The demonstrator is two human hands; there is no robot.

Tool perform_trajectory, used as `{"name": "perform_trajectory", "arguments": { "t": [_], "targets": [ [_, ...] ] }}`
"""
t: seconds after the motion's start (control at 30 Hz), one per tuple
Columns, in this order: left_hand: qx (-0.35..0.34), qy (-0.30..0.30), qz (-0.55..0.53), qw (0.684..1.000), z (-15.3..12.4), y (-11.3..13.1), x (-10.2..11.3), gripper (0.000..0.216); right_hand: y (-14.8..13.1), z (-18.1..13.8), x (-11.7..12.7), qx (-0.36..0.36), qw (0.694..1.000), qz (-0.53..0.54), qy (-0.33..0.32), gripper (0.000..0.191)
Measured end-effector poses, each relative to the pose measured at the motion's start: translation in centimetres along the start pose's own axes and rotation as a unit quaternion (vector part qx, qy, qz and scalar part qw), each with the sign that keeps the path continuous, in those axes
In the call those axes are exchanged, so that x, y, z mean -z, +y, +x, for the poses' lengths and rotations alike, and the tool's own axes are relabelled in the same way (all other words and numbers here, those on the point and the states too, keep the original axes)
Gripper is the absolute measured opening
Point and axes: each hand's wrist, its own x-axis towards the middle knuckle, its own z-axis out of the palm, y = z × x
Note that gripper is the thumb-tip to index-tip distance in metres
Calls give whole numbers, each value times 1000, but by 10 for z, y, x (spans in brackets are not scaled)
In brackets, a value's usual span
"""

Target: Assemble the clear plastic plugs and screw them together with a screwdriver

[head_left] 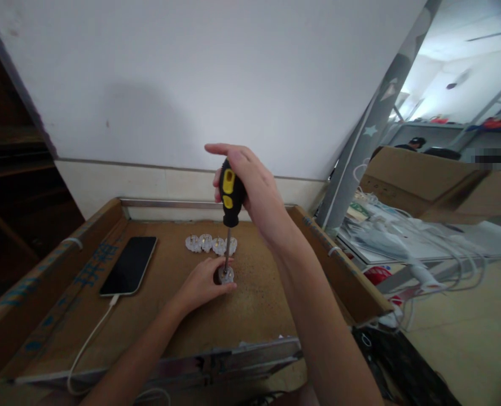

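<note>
My right hand [256,194] is wrapped around the black and yellow handle of a screwdriver [230,197], held upright with its shaft pointing down. The tip rests in a small clear plastic part [226,275] on the brown worktop [242,304]. My left hand [202,285] pinches that clear part between thumb and fingers and keeps it against the board. Just behind it lies a row of several similar clear plastic parts [211,244].
A black phone [129,265] lies face up at the left with a white cable [90,337] running to the front edge. Cardboard walls [339,265] border the worktop. At the right are white cables [407,237], a cardboard box [436,180] and a grey post [360,146].
</note>
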Motion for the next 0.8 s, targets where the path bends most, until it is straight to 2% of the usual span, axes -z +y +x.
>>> {"name": "perform_trajectory", "arguments": {
  "t": [0.07, 0.23, 0.3, 0.43, 0.57, 0.63, 0.7, 0.8],
  "targets": [
    [-4, 0, -3, 1000, 0, 0, 0, 53, -2, -2, -6, 19, 999, -15, 26, 24],
    [0, -2, -9, 1000, 1, -1, -1, 52, 0, 2, -13, 20, 994, -31, 98, 38],
    [-2, -2, -8, 1000, 1, -1, 0, 53, 1, 4, -10, 15, 996, -24, 89, 32],
    [-3, 2, 42, 999, 0, 3, 2, 52, 4, 2, -1, 31, 998, -51, 26, 27],
    [-13, -1, 80, 997, -1, 9, 5, 48, 0, -1, 10, 59, 986, -148, 54, 22],
    [-9, 2, 82, 997, -1, 12, 7, 47, -9, -1, 18, 43, 982, -186, 11, 27],
    [0, 2, 78, 997, -1, 14, 8, 46, -22, 1, 29, 7, 972, -217, -94, 31],
    [15, 2, 71, 997, -4, 17, 7, 42, -42, 7, 47, -28, 934, -279, -223, 34]
  ]
}}
